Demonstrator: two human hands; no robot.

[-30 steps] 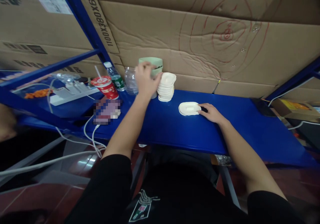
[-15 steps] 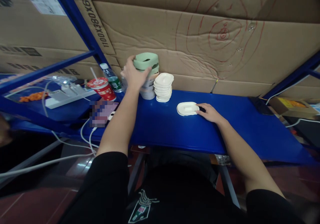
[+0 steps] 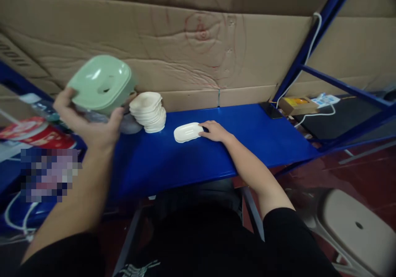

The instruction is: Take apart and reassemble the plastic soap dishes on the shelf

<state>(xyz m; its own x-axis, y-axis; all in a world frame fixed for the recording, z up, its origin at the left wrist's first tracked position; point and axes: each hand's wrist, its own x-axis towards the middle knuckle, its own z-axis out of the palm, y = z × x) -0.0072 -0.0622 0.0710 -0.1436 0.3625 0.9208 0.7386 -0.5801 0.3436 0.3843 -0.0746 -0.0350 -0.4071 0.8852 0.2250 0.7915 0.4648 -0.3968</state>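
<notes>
My left hand (image 3: 88, 126) grips a light green plastic dish (image 3: 100, 77) by its near edge and side, holding it raised and tilted above the left of the table. A small dark hole shows in the dish. Part of a stack of greyish dishes (image 3: 131, 124) shows behind that hand; the rest is hidden. At mid-table, my right hand (image 3: 216, 130) pinches the right end of a shallow, cream oval dish (image 3: 187, 132), which lies on the blue surface. A leaning stack of similar cream dishes (image 3: 150, 112) stands between the two hands, touched by neither.
A red patterned cup (image 3: 51, 134) and a plastic bottle (image 3: 40, 104) stand left of my left forearm, near a blurred-out patch and white cables. Cardboard (image 3: 185, 62) walls off the back. A small open box (image 3: 298, 105) sits right, beyond a blue frame post. A beige stool (image 3: 355, 223) stands lower right.
My left hand has lifted the green dish off the stack and brought it nearer to me. The view has swung right; my right hand stays at the cream dish.
</notes>
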